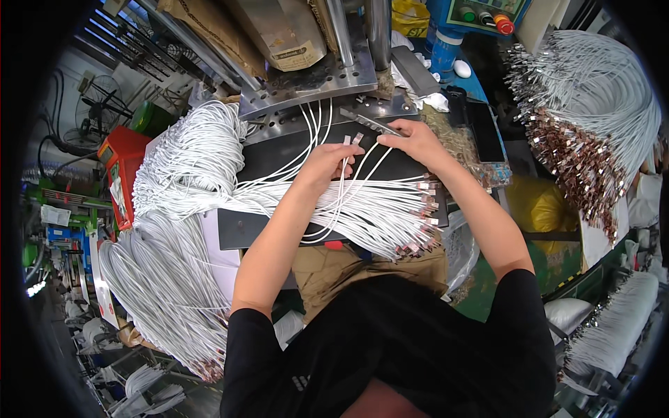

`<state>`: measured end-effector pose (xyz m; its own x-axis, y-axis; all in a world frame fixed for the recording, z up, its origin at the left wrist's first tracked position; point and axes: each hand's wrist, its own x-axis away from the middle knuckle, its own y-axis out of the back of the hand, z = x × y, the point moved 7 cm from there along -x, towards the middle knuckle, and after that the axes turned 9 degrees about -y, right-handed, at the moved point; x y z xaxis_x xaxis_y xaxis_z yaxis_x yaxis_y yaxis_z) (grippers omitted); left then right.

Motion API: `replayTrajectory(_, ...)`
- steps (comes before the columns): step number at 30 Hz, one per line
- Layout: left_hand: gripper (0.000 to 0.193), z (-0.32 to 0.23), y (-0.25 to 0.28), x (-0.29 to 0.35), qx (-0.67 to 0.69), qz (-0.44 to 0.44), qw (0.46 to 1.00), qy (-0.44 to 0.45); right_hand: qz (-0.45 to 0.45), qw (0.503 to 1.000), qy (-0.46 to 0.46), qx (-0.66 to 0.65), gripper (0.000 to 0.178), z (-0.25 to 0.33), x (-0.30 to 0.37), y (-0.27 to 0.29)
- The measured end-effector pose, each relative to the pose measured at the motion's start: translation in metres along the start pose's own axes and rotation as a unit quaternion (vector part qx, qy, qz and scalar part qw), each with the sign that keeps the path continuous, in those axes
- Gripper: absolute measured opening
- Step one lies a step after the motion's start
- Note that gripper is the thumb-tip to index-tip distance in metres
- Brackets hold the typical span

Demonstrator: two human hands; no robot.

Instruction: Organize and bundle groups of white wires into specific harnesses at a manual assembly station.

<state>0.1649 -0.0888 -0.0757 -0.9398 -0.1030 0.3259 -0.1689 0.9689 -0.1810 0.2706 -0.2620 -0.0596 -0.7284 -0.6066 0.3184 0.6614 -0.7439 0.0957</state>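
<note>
My left hand (pixel 327 164) is closed in a pinch on white cables (pixel 341 182), whose small connector ends (pixel 358 138) stick up past the fingertips. To its right, my right hand (pixel 417 144) grips the near end of a narrow metal strip (pixel 361 120) with notches along it. Another white cable runs up to the right fingertips; whether they pinch it too I cannot tell. Below both hands, a fanned bundle of white cables (pixel 376 209) lies across the dark work surface, with reddish-brown and silver connectors at its right end. Several cables run from the machine's metal base.
A press with steel posts and a perforated plate (pixel 313 89) stands ahead. Large white cable coils (pixel 188 157) pile up at the left beside a red box (pixel 120 167). More cable bundles (pixel 592 90) hang at the right. A control box with buttons (pixel 486 19) is at the upper right.
</note>
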Motion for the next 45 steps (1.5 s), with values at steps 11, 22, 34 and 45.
replayTrajectory(11,0.032,0.002,-0.007,0.003,-0.037,0.005,0.999,-0.022,0.019,0.998,0.001,0.054,0.039,-0.004,-0.003,-0.001)
replayTrajectory(22,0.037,-0.004,-0.003,0.008,-0.094,0.027,0.995,0.005,0.071,0.985,0.019,0.159,0.035,0.004,0.012,-0.004)
replayTrajectory(34,0.05,-0.05,0.097,-0.017,-0.13,-0.23,0.948,-0.178,-0.008,0.691,0.712,0.125,0.008,0.162,0.274,-0.057)
replayTrajectory(45,0.047,-0.02,0.078,-0.025,0.016,-0.103,0.991,-0.084,0.123,0.674,0.583,0.438,0.013,0.144,0.215,-0.147)
